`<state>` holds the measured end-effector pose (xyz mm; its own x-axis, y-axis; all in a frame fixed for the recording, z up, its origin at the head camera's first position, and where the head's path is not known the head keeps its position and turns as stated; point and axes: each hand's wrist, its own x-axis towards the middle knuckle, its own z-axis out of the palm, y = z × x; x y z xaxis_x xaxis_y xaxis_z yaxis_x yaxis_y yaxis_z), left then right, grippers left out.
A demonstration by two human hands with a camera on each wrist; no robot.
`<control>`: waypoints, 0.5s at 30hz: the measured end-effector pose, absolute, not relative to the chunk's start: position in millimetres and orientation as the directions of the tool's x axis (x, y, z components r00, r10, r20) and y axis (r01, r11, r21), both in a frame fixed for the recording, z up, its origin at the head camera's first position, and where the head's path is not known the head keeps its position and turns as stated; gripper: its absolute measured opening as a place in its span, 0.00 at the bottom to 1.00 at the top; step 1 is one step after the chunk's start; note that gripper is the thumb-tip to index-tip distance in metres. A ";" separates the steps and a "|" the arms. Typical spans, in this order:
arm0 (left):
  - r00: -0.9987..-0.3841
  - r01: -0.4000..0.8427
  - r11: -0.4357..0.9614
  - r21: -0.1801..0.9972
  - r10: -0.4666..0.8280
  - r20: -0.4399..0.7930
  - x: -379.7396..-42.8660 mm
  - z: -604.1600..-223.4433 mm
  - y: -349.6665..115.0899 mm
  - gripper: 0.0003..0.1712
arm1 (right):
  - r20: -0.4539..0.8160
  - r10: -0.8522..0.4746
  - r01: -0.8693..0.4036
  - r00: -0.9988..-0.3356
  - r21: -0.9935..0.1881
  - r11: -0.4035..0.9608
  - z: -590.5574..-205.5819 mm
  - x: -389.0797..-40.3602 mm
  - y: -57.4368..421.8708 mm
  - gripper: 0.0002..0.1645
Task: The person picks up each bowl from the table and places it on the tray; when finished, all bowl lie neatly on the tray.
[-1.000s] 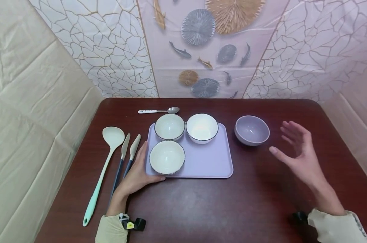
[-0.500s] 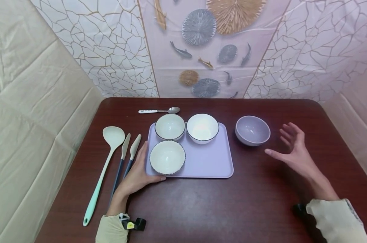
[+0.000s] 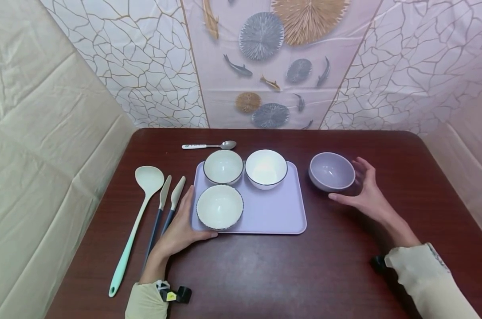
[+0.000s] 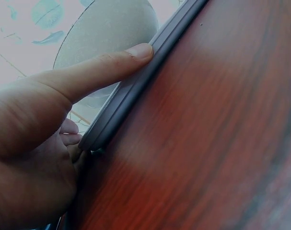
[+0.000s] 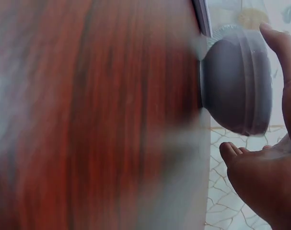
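Note:
My left hand (image 3: pixel 181 230) rests at the front left corner of a lilac tray (image 3: pixel 268 217), thumb laid straight along its front edge, other fingers along its left side. In the left wrist view the thumb (image 4: pixel 111 69) lies across the tray's rim. On the tray stand a speckled-rim bowl (image 3: pixel 220 207), a grey-green bowl (image 3: pixel 223 166) and a white bowl (image 3: pixel 266 167). To the right, a purple bowl (image 3: pixel 331 172) sits upright on the table. My right hand (image 3: pixel 370 195) is spread beside it, thumb near its front, fingers at its right side; the right wrist view shows the bowl's side (image 5: pixel 231 86) between them.
Left of the tray lie two blue-handled knives (image 3: pixel 161 204) and a ladle (image 3: pixel 143 208) with a mint handle. Behind the tray is a metal spoon (image 3: pixel 213 145). Patterned cloth (image 3: pixel 157 66) hangs beyond the table's back edge.
My right hand has moved left, up to the purple bowl, with its fingers still spread. The left hand, the tray and the bowls have stayed in place.

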<state>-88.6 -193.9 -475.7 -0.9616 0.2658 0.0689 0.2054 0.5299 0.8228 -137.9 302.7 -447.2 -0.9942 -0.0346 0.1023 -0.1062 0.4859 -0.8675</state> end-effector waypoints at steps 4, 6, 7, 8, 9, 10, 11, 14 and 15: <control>-0.961 0.212 0.527 0.823 0.266 0.078 -88.9 -476.2 -194.4 0.81 | 0.084 -0.030 -0.087 -0.996 -0.842 0.532 -449.0 -143.5 297.4 0.74; -0.960 0.218 0.524 0.823 0.269 0.083 -88.9 -476.1 -194.6 0.81 | 0.077 -0.032 -0.082 -0.997 -0.836 0.543 -450.1 -146.1 295.2 0.75; -0.959 0.220 0.523 0.823 0.270 0.085 -88.8 -475.9 -194.7 0.81 | 0.072 -0.034 -0.079 -0.997 -0.835 0.544 -450.3 -147.1 294.1 0.75; -0.958 0.223 0.522 0.823 0.272 0.087 -88.9 -475.8 -194.7 0.81 | 0.069 -0.035 -0.077 -0.997 -0.834 0.547 -450.5 -148.2 293.0 0.75; -0.958 0.224 0.521 0.824 0.272 0.088 -89.0 -475.7 -194.6 0.81 | 0.065 -0.036 -0.074 -0.997 -0.833 0.548 -450.7 -149.3 292.0 0.75; -0.958 0.227 0.520 0.824 0.273 0.091 -89.2 -475.8 -194.7 0.81 | 0.060 -0.036 -0.070 -0.998 -0.831 0.552 -450.9 -150.3 291.1 0.75; -0.957 0.229 0.519 0.824 0.274 0.093 -89.4 -475.9 -194.9 0.81 | 0.059 -0.035 -0.068 -0.998 -0.828 0.557 -450.9 -151.4 290.2 0.75; -0.957 0.231 0.520 0.822 0.274 0.096 -89.9 -476.8 -195.5 0.81 | 0.057 -0.029 -0.063 -0.998 -0.819 0.570 -450.8 -154.8 288.1 0.75; -0.957 0.231 0.520 0.822 0.273 0.096 -89.9 -476.7 -195.6 0.81 | 0.058 -0.025 -0.062 -0.998 -0.815 0.576 -450.7 -155.9 287.7 0.75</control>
<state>-89.9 -195.6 -476.7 -0.9573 0.2727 0.0962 0.2308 0.5202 0.8222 -155.9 287.7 -450.7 -0.9980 -0.0254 0.0581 -0.0621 0.5756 -0.8154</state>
